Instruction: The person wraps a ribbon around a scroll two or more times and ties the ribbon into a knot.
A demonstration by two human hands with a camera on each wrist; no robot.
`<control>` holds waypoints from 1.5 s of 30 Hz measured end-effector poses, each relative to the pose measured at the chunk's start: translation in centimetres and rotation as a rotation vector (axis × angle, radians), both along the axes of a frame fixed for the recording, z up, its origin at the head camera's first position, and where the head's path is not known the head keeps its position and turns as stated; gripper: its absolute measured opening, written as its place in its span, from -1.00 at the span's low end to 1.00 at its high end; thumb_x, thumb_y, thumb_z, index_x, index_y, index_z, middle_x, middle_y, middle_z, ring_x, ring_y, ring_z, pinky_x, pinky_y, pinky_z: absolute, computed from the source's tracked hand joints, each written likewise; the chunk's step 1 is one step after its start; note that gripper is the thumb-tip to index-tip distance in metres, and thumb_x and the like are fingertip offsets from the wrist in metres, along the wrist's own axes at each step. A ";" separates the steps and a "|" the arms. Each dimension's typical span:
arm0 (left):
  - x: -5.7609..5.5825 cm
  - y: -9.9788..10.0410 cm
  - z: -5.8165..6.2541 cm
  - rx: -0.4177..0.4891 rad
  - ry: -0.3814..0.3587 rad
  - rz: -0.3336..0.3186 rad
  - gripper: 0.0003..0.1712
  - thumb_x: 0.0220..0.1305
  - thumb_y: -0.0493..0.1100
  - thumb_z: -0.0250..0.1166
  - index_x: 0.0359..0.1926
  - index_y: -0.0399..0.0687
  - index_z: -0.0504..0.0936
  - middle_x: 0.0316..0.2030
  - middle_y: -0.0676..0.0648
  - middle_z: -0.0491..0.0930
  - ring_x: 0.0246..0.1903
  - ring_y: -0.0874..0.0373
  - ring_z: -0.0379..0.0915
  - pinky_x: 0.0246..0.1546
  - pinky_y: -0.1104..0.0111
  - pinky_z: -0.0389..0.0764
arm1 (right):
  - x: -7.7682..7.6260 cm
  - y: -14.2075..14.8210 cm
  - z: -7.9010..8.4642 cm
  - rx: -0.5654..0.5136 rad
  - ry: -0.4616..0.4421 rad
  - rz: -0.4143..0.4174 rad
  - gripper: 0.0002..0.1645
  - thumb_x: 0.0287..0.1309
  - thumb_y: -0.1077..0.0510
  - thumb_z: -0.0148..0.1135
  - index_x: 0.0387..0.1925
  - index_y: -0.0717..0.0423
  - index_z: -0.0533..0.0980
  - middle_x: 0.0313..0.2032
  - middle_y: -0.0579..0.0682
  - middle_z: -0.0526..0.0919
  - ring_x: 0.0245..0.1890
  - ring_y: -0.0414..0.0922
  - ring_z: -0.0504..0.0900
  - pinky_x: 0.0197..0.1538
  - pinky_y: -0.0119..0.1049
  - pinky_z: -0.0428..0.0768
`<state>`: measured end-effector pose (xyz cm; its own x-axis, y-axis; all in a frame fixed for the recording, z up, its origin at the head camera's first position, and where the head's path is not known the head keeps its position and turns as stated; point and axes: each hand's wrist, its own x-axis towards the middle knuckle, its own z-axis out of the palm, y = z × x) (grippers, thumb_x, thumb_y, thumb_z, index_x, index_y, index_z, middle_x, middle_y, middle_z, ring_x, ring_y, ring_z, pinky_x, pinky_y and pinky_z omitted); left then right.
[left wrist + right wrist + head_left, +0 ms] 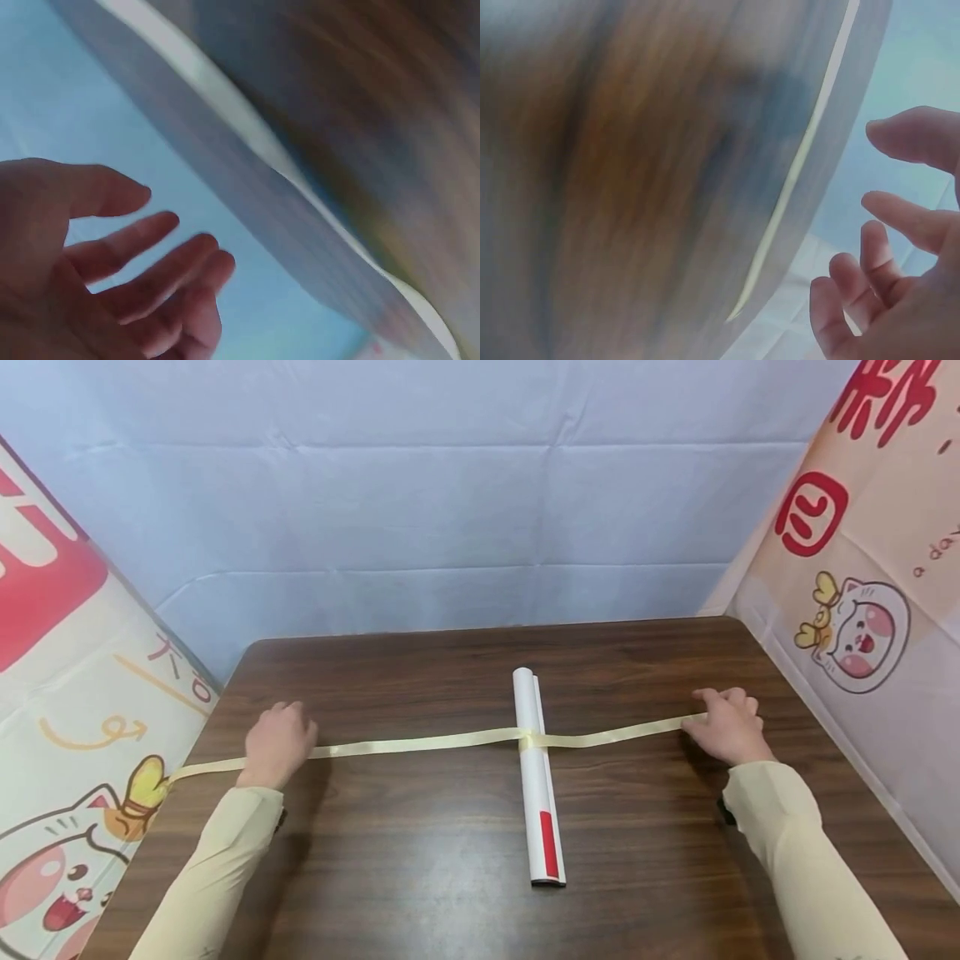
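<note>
A white roll of paper with a red patch near its front end lies lengthwise on the table. Across its middle runs a pale yellow ribbon, which looks crossed or tied on top; which of these I cannot tell. The ribbon's two ends stretch out left and right over the wood. My left hand hovers above the left stretch, thumb and fingertips apart in the left wrist view, with nothing between them. Near the right end is my right hand; the right wrist view shows its fingers loosely bent and holding nothing.
The brown wooden table has rounded far corners. A pale cloth wall stands behind it, and printed cartoon sheets flank both sides. On the left, the ribbon reaches the table's edge.
</note>
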<state>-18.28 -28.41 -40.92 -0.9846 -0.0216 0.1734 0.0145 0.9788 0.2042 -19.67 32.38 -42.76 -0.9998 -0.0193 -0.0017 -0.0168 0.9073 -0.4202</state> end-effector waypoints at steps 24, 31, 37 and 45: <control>-2.7 20.2 -0.1 0.237 -0.077 -0.570 -0.76 0.25 -0.10 0.08 -0.22 -0.06 0.64 -0.27 0.02 0.61 -0.23 0.17 0.47 -0.10 0.28 0.51 | 1.2 -13.8 0.7 0.194 0.072 0.326 -0.56 -0.11 -0.12 0.34 -0.24 0.06 0.57 -0.25 0.02 0.56 -0.22 0.01 0.47 -0.12 0.04 0.38; -2.7 22.9 -0.9 0.238 -0.164 -0.590 -0.74 0.27 -0.08 0.09 -0.13 -0.08 0.60 -0.22 -0.01 0.61 -0.25 0.18 0.46 -0.14 0.29 0.53 | 1.5 -14.8 -0.4 0.217 0.107 0.335 -0.63 -0.11 -0.11 0.35 -0.32 0.03 0.56 -0.34 -0.04 0.54 -0.29 -0.03 0.46 -0.22 -0.06 0.40; -2.7 24.1 -1.4 0.195 -0.155 -0.616 -0.74 0.26 -0.08 0.11 -0.16 -0.12 0.58 -0.28 -0.03 0.60 -0.33 0.16 0.45 -0.23 0.28 0.54 | 1.5 -15.0 -0.9 0.235 0.136 0.338 -0.68 -0.07 -0.08 0.34 -0.34 0.03 0.56 -0.39 -0.06 0.51 -0.34 -0.04 0.42 -0.27 -0.08 0.40; -2.8 24.6 -1.9 0.184 -0.172 -0.603 -0.73 0.23 -0.06 0.13 -0.15 -0.11 0.57 -0.28 -0.01 0.58 -0.32 0.19 0.43 -0.19 0.30 0.54 | 1.4 -15.1 -1.1 0.263 0.221 0.355 -0.85 0.00 0.02 0.24 -0.40 -0.03 0.56 -0.41 -0.08 0.51 -0.33 -0.04 0.44 -0.26 -0.08 0.41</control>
<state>-21.12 -3.80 -42.79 -0.8466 0.5291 0.0583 0.5023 0.7579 0.4163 -18.31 17.26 -43.84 -0.9088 -0.3858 0.1590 -0.4066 0.9044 -0.1297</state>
